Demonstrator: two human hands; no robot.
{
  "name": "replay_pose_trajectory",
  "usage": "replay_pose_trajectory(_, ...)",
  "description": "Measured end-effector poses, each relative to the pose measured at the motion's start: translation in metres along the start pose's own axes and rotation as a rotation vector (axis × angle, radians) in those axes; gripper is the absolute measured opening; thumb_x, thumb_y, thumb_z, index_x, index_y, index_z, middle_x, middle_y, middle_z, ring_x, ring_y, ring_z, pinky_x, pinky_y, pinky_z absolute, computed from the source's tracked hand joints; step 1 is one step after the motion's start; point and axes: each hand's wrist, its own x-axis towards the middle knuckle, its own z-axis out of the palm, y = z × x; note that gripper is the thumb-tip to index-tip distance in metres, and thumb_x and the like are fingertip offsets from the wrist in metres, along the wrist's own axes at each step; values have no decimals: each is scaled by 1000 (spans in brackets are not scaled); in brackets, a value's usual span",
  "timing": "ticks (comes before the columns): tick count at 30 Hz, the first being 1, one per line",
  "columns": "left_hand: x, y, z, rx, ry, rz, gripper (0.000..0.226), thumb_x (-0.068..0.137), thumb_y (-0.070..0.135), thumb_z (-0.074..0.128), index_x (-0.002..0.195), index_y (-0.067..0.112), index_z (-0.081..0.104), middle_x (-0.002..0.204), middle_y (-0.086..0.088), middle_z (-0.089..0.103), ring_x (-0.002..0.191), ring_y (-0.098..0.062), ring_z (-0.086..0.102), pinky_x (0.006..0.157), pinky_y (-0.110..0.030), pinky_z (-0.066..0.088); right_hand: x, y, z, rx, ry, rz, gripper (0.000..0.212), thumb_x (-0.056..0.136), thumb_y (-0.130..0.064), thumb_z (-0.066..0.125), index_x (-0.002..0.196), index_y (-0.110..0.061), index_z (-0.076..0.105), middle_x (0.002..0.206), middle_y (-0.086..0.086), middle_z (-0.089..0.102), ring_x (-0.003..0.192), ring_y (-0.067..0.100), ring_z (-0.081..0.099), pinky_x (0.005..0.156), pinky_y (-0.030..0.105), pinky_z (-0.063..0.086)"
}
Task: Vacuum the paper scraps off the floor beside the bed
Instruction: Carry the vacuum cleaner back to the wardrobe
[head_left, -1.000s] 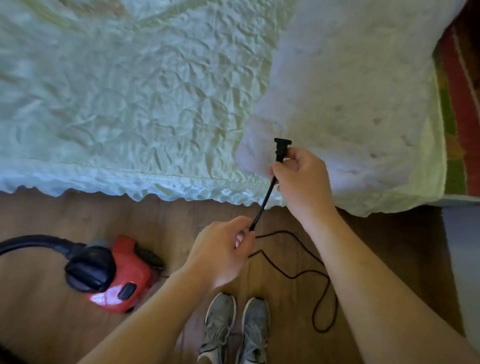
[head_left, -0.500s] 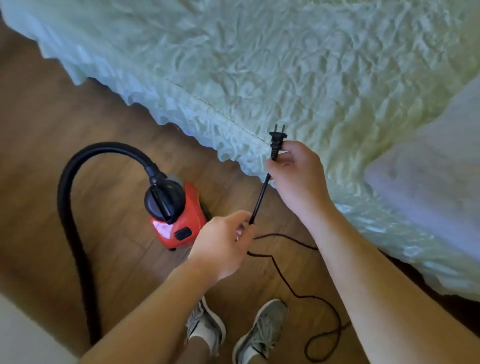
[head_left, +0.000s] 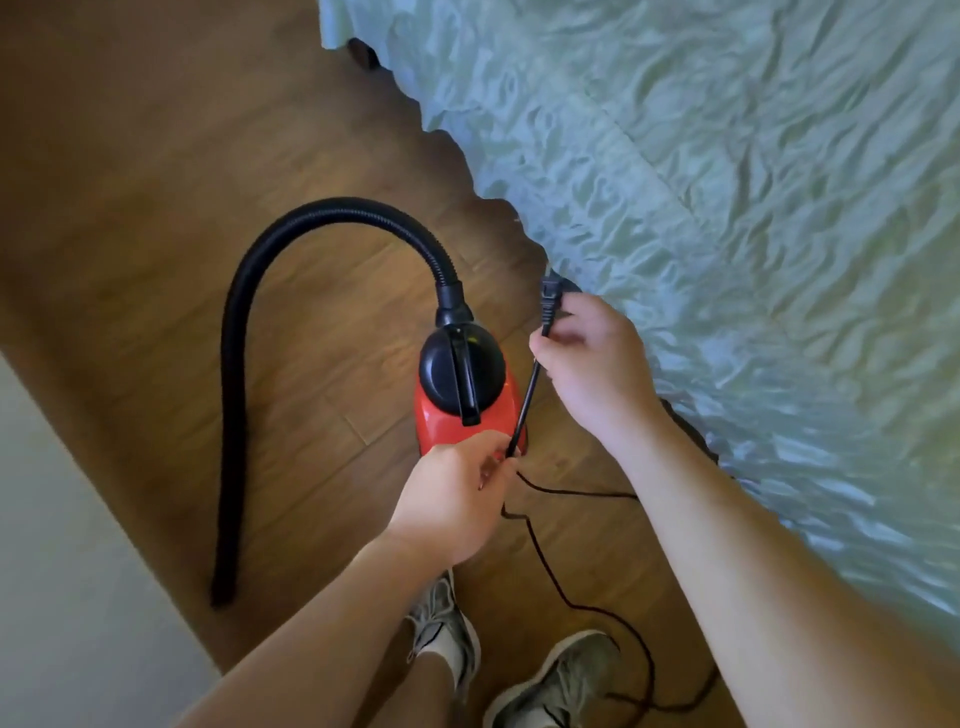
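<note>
Evidently preparatory: our right hand grips the black two-prong plug, our left hand pinches its thin black cord; the red canister vacuum is unplugged, with all vacuuming left.

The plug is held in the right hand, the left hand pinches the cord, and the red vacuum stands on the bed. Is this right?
Not quite. In the head view the red vacuum stands on the floor beside the bed; the plug and cord are held as you say.

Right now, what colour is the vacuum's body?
The vacuum body is red, with a black dome and black hose; the head view shows it best.
</note>
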Motion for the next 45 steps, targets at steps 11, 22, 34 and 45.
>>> replay_pose_trajectory(11,31,-58,18,-298,90,-224,10,100,27,60,101,27,70,77,5,72,69,-15,65,65,-29,54,58,11,76,-156,-158,-43,31,89,-16,68,119,-25,67,82,-13,72,81,-1,66,80,26,56)
replay_pose_trajectory(22,65,-110,70,-362,144,-383,12,100,33,58,100,33,70,76,10,74,66,-9,68,66,-28,58,106,72,119,-203,-326,-16,36,87,-9,67,120,-22,64,75,-10,72,73,-1,65,55,3,41)
replay_pose_trajectory(34,85,-132,85,-350,153,-461,17,99,34,58,86,33,69,72,5,73,67,-13,68,69,-41,59,128,102,140,-242,-320,52,46,85,-11,72,128,-23,60,102,-7,60,90,9,61,66,10,40)
replay_pose_trajectory(45,90,-137,90,-342,125,-489,27,100,32,59,77,24,70,62,-1,68,59,-18,64,63,-42,58,132,120,147,-277,-290,69,47,87,-15,70,131,-28,57,110,-1,50,87,6,53,59,8,36)
